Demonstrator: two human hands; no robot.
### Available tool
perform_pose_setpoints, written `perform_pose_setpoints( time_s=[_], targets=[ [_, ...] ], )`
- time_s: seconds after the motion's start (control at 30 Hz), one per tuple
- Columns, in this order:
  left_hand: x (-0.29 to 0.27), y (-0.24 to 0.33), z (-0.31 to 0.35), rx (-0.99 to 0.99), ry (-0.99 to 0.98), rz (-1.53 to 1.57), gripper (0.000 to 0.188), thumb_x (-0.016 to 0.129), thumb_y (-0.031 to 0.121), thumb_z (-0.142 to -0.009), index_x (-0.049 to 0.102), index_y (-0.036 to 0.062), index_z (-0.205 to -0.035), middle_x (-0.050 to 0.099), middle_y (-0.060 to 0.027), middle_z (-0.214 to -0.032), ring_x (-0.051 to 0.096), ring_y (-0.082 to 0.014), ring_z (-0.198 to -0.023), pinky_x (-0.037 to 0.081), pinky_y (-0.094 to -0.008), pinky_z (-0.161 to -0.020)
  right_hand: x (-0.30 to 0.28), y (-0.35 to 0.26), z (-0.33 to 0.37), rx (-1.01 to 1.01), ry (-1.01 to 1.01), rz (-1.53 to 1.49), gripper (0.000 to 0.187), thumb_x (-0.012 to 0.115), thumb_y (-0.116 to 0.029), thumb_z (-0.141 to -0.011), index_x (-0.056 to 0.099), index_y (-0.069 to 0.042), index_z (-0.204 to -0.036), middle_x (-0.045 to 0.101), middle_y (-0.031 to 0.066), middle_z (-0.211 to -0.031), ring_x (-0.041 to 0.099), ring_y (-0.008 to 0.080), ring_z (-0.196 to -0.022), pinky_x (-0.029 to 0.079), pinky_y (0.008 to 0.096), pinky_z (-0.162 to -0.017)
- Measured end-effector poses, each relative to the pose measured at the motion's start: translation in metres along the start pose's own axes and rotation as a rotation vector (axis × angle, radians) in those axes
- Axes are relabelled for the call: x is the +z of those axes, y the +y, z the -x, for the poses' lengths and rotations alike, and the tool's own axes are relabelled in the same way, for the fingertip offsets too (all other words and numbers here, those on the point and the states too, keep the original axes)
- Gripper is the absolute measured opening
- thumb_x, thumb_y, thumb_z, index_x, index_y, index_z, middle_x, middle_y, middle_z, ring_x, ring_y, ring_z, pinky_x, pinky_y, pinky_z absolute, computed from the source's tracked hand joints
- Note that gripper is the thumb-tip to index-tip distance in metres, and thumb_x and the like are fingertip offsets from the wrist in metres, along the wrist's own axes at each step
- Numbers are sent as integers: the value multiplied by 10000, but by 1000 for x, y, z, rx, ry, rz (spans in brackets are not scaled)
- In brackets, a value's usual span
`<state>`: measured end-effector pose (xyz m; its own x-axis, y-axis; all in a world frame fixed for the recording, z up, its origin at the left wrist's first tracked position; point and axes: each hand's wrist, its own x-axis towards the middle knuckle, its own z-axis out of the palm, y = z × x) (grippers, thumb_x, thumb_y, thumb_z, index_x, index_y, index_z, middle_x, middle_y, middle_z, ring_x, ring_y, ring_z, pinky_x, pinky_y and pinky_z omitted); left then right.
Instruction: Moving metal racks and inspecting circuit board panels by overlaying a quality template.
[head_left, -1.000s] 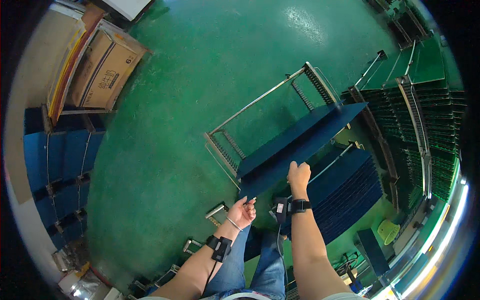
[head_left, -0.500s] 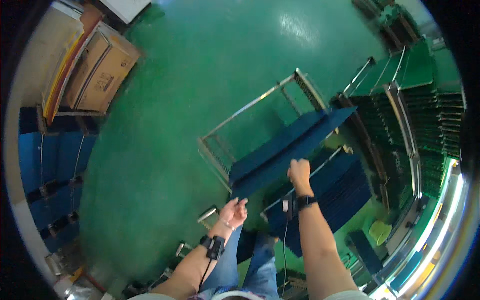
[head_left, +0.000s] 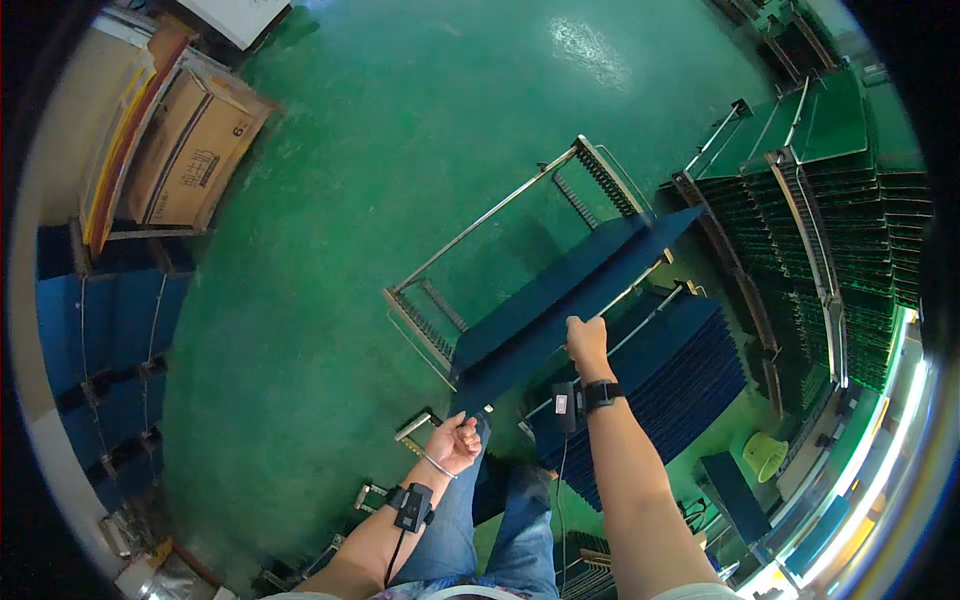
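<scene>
A dark blue flat panel (head_left: 600,278) lies tilted across an open metal rack (head_left: 490,212), in front of another blue panel (head_left: 545,290) standing in it. My right hand (head_left: 587,338) is closed on the near edge of the front panel, around its middle. Just off that panel's left corner is my left hand (head_left: 453,445), palm turned up and fingers curled in, with nothing visible in them. Each wrist carries a small black device with a cable.
A second rack packed with blue panels (head_left: 650,390) stands right of my legs. Further right are racks of green boards (head_left: 840,240) and a yellow-green basket (head_left: 764,456). At left are a cardboard box (head_left: 190,150) and more blue panels (head_left: 120,320). Metal handles (head_left: 412,428) stick out near my left forearm.
My left hand has drawn slightly down and left, away from the panel's corner, and its fingers have curled in. My right hand stays at the panel's edge. The view has shifted slightly.
</scene>
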<state>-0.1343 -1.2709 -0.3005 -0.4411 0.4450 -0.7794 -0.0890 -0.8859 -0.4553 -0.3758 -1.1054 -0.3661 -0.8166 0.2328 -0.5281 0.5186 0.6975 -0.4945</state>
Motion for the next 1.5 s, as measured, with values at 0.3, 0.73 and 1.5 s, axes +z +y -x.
perform_pose_setpoints(
  time_s=[0.3, 0.73, 1.5],
  targets=[
    [-19, -22, 69, -103, -129, -69, 326, 443, 292, -900, 589, 22, -789, 511, -18, -576, 467, -139, -518, 385, -250, -515, -66, -56, 108, 35, -8, -52, 342, 548, -192, -728, 510, 147, -707, 571, 296, -721, 586, 395, -711, 439, 425, -646],
    [42, -126, 126, -555, -122, -1262, 406, 355, 382, -923, 454, 49, -1134, 578, -146, -1063, 581, -224, -939, 471, -327, -791, -327, 17, 242, 193, 377, -259, 307, 633, -215, -769, 491, 35, -878, 524, 95, -852, 442, 136, -729, 389, 284, -613],
    [224, -72, -25, -290, 310, -1841, 494, 440, 387, -877, 444, 2, -1186, 510, -177, -1176, 518, -310, -1056, 431, -455, -877, -371, 207, 291, 141, 314, -203, 386, 609, -199, -784, 429, 67, -569, 434, 181, -512, 406, 253, -481, 308, 407, -475]
  ],
)
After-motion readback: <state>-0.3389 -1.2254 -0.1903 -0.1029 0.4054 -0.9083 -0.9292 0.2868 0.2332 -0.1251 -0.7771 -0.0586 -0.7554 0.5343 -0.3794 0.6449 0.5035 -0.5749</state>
